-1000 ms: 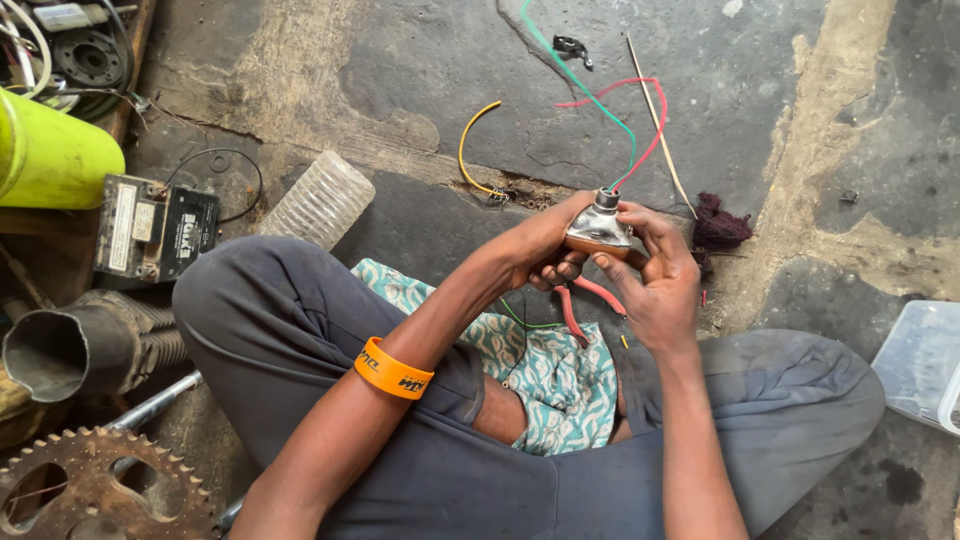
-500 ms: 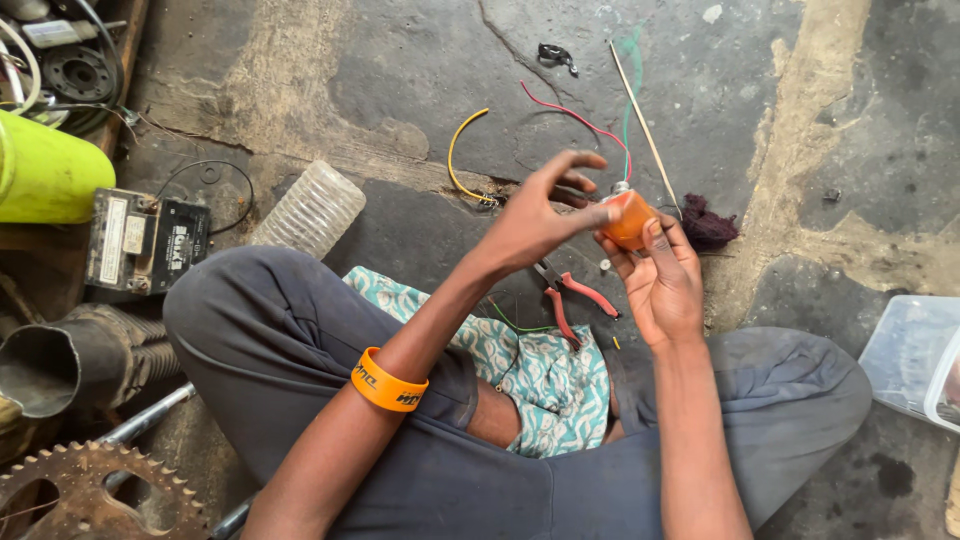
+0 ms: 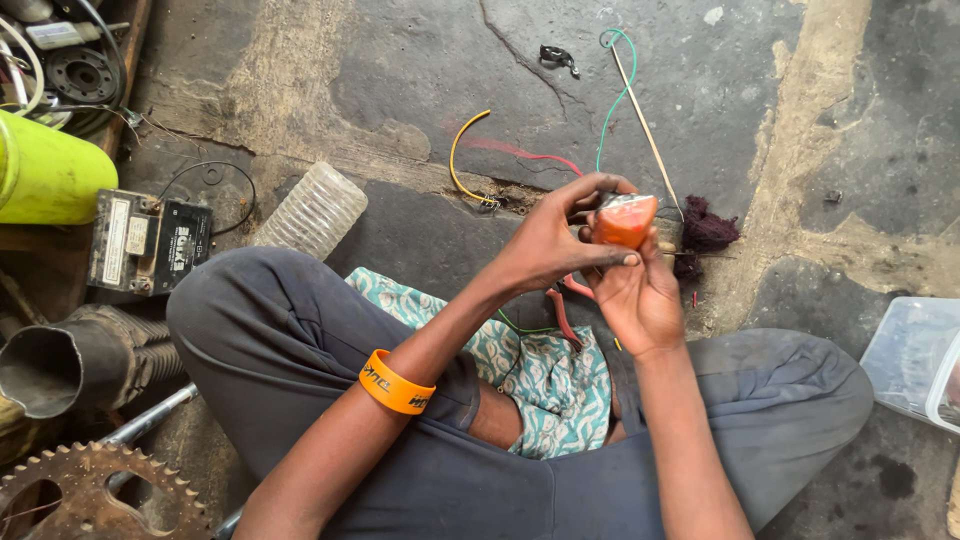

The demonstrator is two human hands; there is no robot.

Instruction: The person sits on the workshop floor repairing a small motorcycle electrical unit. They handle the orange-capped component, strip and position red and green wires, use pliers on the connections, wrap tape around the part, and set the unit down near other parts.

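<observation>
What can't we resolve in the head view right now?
- Orange lamp part: underside and wiring hidden by left hand and right hand.
- Red-handled pliers: jaws hidden behind the hands.
- Clear plastic tub: cut off by right edge.
- Sprocket: cut off by bottom edge.

Your L forearm enters from lower left, angled up and right, elbow bent. L hand (image 3: 550, 240) is raised in front of you, fingers curled, thumb and fingertips pinched inward toward the R hand. Your R forearm rises from the bottom edge, near vertical. R hand (image 3: 635, 295) sits just below and right of the L, palm toward you, fingers cupped upward. Both hands touch at the fingertips.
</observation>
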